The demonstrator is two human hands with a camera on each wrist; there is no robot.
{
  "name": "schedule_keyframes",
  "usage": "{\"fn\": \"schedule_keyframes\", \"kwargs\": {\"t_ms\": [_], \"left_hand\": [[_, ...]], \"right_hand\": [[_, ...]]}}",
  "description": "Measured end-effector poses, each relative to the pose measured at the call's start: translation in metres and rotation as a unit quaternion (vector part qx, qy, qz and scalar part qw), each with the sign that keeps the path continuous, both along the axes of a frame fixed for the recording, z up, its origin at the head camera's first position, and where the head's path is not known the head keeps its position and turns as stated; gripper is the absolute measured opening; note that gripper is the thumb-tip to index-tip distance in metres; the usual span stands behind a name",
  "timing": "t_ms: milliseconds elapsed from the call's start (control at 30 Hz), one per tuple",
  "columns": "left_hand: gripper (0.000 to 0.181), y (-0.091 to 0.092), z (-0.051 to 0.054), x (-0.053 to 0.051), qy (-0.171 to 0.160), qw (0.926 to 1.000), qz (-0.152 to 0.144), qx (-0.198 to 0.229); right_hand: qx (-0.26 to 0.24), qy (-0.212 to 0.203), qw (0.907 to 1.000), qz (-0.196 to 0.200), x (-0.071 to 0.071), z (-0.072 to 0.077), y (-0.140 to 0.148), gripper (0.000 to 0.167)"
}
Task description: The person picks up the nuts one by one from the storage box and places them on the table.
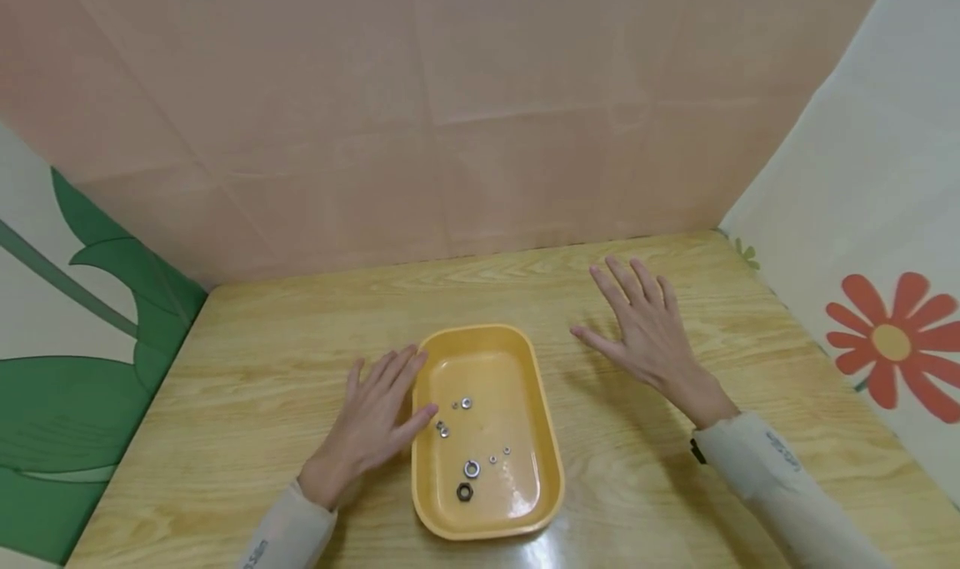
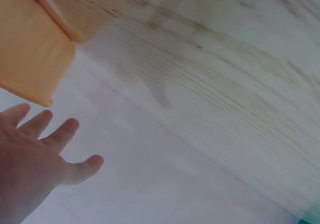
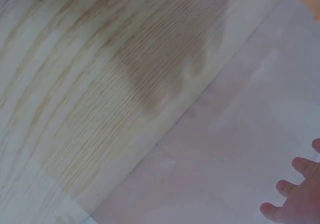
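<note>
A yellow plastic tray (image 1: 551, 436) lies on the wood-grain table, with several metal nuts of different sizes inside. Among them are a dark hex nut (image 1: 465, 491) and a large silver nut (image 1: 471, 469) near the front. Smaller nuts (image 1: 467, 403) sit toward the tray's left side. My left hand (image 1: 371, 423) is at the tray's left rim, fingers extended and thumb over the edge; whether it touches the rim I cannot tell. To the right of the tray, my right hand (image 1: 645, 336) hovers over the table with fingers spread, holding nothing.
The wooden table (image 1: 300, 319) meets a pinkish cloth backdrop (image 1: 450, 136) at its far edge. A white sheet with a red flower (image 1: 892, 342) stands at the right. Green leaf prints (image 1: 67, 411) are on the left sheet.
</note>
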State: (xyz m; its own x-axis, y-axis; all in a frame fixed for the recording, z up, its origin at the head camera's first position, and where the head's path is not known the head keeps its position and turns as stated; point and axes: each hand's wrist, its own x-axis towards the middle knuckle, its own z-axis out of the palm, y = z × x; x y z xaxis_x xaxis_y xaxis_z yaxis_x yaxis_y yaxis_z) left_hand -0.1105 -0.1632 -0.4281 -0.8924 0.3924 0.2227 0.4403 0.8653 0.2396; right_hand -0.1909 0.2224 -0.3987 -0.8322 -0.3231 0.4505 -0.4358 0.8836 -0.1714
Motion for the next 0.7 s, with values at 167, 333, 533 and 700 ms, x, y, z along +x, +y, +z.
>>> {"fn": "schedule_keyframes", "kwargs": {"t_ms": [167,333,533,700], "left_hand": [[0.074,-0.0033,-0.0003,0.0014,-0.016,0.9996,-0.020,0.008],[0.075,-0.0072,-0.0015,0.0032,-0.027,0.9991,-0.032,0.013],[0.080,-0.0095,-0.0020,0.0052,-0.047,0.9984,-0.029,0.016],[0.086,-0.0088,0.0000,0.0072,-0.061,0.9977,-0.025,0.015]], "right_hand": [[0.001,0.000,1.0000,0.000,0.0000,0.0000,0.0000,0.089],[-0.001,-0.003,1.0000,0.000,0.0002,0.0004,-0.0005,0.089],[-0.002,-0.012,0.9999,0.001,0.0017,-0.0014,-0.0026,0.088],[-0.001,-0.021,0.9998,0.005,0.0027,-0.0038,-0.0052,0.086]]}}
